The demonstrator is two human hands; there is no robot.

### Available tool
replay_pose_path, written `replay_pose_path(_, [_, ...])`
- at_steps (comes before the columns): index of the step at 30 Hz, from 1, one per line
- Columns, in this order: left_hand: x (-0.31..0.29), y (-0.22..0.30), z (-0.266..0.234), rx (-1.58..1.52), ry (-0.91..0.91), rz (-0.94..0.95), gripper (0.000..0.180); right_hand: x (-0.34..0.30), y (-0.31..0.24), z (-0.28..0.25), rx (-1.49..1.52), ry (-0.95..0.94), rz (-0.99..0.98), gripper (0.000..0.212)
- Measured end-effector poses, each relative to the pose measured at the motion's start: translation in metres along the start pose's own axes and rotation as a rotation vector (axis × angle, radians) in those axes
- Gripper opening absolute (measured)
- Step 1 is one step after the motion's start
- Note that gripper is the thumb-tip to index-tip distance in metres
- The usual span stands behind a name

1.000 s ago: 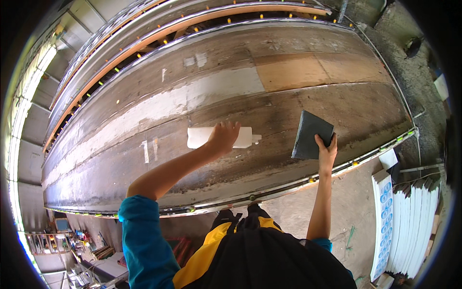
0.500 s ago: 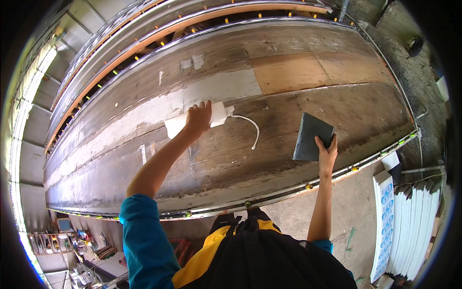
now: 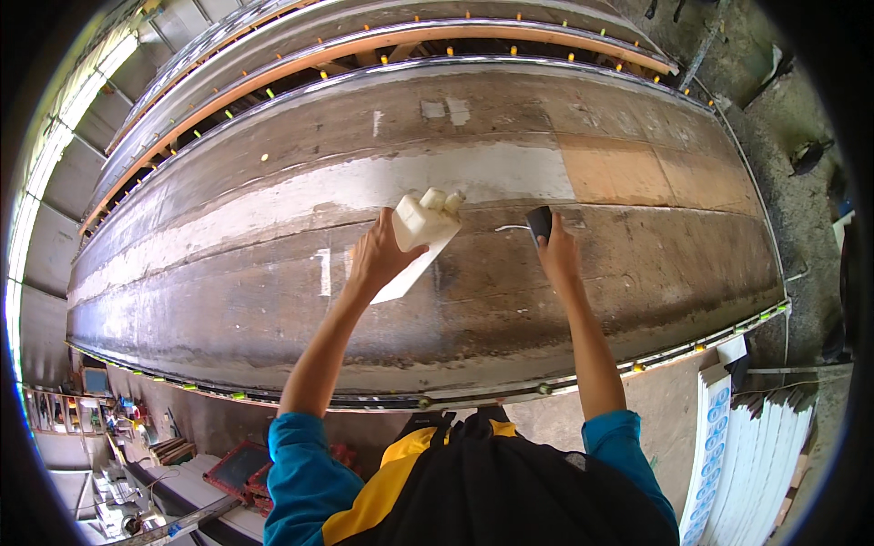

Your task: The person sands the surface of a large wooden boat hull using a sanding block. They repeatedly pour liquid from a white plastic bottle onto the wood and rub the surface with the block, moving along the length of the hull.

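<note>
My left hand is closed around a white plastic bottle, held tilted above the brown wooden surface. The bottle's pale nozzle end points up and to the right, away from me. In my right hand is a dark grey flat spreader, gripped between thumb and fingers and turned nearly edge-on. Just left of the spreader lies a short streak of white glue-like paste on the wood. Whether the spreader touches the surface I cannot tell.
A smeared whitish band crosses the panel, beside bare orange-brown patches. Metal edging with yellow and green pegs borders the near side. White strips are stacked at the lower right; red frames lie at the lower left.
My right hand has moved away from me and left, turning the spreader edge-on beside the paste streak. The bottle has been tipped nozzle end up. Less of the paste streak shows now.
</note>
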State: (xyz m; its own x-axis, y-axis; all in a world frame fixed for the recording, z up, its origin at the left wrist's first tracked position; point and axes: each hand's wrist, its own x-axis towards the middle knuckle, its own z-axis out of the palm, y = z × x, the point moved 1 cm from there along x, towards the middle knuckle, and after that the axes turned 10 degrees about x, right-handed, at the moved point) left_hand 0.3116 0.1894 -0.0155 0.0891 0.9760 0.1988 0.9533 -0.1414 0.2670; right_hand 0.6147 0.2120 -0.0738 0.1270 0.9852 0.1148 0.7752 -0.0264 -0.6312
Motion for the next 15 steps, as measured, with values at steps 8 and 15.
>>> replay_pose_path(8, [-0.027, -0.082, -0.029, -0.317, 0.104, -0.200, 0.077, -0.004, -0.085, 0.099, -0.143, -0.063, 0.160, 0.050])
replay_pose_path(15, [-0.037, -0.127, -0.043, -0.390, 0.258, -0.220, 0.063, 0.021, -0.065, 0.089, 0.003, -0.032, 0.076, 0.064])
